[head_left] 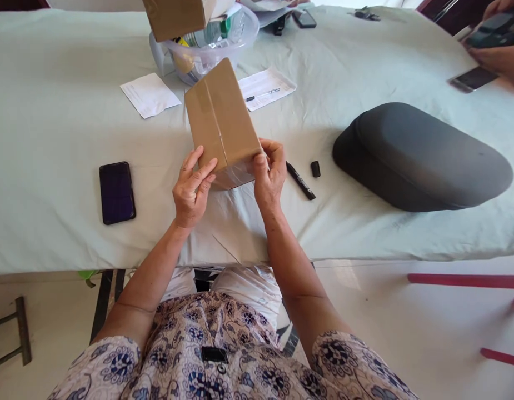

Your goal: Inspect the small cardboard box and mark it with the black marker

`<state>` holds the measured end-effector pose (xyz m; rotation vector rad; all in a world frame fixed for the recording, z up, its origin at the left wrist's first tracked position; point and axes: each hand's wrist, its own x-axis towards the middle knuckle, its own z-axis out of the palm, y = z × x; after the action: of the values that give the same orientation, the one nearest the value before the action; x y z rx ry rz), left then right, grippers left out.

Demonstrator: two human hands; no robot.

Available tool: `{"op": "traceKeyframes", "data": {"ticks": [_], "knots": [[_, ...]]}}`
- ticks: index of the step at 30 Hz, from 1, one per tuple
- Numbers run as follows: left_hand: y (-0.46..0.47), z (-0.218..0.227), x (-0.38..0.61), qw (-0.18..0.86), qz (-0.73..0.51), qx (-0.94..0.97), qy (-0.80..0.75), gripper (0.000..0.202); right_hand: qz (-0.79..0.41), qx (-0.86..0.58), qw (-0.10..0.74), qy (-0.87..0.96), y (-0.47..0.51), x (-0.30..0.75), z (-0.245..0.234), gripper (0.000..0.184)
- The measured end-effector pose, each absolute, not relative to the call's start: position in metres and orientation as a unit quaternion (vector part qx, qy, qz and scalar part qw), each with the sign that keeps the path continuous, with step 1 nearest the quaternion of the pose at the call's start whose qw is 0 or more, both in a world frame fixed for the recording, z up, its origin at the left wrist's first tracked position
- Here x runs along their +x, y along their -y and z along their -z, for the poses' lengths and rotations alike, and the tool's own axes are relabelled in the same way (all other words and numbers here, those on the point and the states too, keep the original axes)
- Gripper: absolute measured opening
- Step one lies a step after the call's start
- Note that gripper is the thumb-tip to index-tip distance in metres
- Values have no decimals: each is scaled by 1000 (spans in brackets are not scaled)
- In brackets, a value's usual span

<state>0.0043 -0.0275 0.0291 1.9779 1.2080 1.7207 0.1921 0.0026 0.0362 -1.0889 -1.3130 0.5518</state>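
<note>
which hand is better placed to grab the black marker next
Probably the right hand: it grips the cardboard box on the side nearer the black marker, which lies just beside that hand. The left hand touches the box farther away.

The box point(223, 125) is held between the left hand point(192, 189) and the right hand point(270, 178) at the front of the bench point(65, 144). A phone point(117, 193) is laid to the left; a marker point(300, 181), a cap point(315, 169) and a large object point(423, 158) are ranged to the right. Behind the box a basin point(209, 54) is set, flanked in front by a paper point(150, 95) on the left and a sheet point(284, 84) on the right, on which a pen point(250, 98) is laid.
</note>
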Motion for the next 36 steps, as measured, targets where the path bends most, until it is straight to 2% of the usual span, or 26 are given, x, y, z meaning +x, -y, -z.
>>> {"op": "traceKeyframes", "data": {"ticks": [8, 13, 17, 23, 30, 36], "knots": [[25, -29, 4, 181, -628, 609, -450, 39, -244, -489, 609, 574, -12, 197, -28, 49], [16, -22, -2, 325, -675, 475, -461, 45, -280, -489, 610, 557, -16, 202, -23, 49], [11, -19, -4, 422, -659, 417, -463, 52, -293, -497, 601, 553, -12, 199, -29, 53], [17, -23, 0, 467, -651, 393, -451, 54, -267, -507, 581, 578, -8, 197, -29, 63], [18, -22, -4, 410, -650, 431, -473, 47, -317, -450, 555, 624, -8, 197, -27, 71], [21, -32, -3, 311, -669, 561, -375, 54, -370, -389, 568, 623, -7, 196, -29, 71]]}}
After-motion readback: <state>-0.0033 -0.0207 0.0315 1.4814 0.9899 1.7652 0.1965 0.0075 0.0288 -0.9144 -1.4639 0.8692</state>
